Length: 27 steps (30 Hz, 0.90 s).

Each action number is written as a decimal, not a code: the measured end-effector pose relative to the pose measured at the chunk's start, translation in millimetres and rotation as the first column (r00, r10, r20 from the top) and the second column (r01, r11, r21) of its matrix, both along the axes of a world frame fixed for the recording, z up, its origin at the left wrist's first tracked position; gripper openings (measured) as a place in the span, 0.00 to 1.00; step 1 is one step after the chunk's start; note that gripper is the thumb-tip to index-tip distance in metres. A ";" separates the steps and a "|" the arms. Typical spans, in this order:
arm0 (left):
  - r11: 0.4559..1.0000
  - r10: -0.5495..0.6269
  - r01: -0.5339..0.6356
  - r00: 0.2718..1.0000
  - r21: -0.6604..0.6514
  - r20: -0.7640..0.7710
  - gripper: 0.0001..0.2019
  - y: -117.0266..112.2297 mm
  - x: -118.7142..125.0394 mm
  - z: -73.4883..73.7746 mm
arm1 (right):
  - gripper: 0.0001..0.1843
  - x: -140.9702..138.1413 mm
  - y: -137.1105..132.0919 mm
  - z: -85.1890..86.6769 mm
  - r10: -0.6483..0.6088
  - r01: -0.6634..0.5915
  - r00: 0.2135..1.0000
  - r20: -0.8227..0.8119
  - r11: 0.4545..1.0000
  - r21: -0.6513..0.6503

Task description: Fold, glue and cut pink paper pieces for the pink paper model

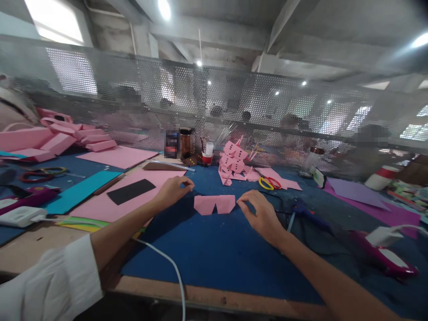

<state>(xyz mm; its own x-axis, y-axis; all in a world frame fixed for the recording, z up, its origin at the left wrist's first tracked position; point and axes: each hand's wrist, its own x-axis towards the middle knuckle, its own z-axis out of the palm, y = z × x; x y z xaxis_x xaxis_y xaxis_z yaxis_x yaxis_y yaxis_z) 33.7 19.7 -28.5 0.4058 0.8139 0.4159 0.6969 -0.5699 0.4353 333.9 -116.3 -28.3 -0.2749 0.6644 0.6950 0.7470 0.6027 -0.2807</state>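
Note:
A pink paper piece [214,205] with slanted lower corners and a notch in its bottom edge is in front of me on the blue table mat [214,254]. My left hand [175,191] hovers near its upper left corner, fingers loosely bent, holding nothing that I can see. Close to the right edge is my right hand [259,211], its fingers curved towards the paper with a small gap between fingertips and edge. Left of my left hand, a black paper rectangle [131,191] lies on a large pink sheet [110,207].
Behind the paper stand a stack of pink dotted cut-outs [232,160] and yellow-red scissors [269,183]. A blue glue gun [306,211] lies to the right, near purple sheets [357,194]. A white cable [170,261] crosses the front edge. Folded pink pieces [60,136] pile up at left.

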 end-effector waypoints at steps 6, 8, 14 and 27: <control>0.999 0.025 -0.022 0.998 0.050 -0.063 0.14 3.3 -2.0 -1.5 | 0.05 0.4 -0.1 -1.0 0.001 -0.001 1.000 0.015 1.000 -0.003; 0.997 0.046 -0.038 0.994 0.074 -0.101 0.14 6.8 -3.5 -2.9 | 0.05 0.4 -0.7 -0.7 0.000 0.000 1.000 0.015 1.000 -0.005; 0.978 0.141 -0.092 0.952 0.187 -0.270 0.15 24.7 -24.2 4.2 | 0.05 -1.0 -1.3 0.3 0.012 -0.011 1.000 0.010 1.000 -0.010; 0.907 0.412 -0.261 0.705 0.330 -0.577 0.18 119.0 -63.3 -3.6 | 0.05 -5.7 -5.4 -1.9 0.044 -0.042 0.998 0.035 0.998 -0.051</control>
<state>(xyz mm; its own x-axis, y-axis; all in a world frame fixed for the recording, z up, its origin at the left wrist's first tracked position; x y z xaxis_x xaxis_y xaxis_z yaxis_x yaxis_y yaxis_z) -29.6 138.7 -32.1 0.3483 0.8717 0.3447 0.9270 -0.2657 -0.2649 328.2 -121.7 -30.2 -0.3278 0.6853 0.6503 0.7309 0.6201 -0.2850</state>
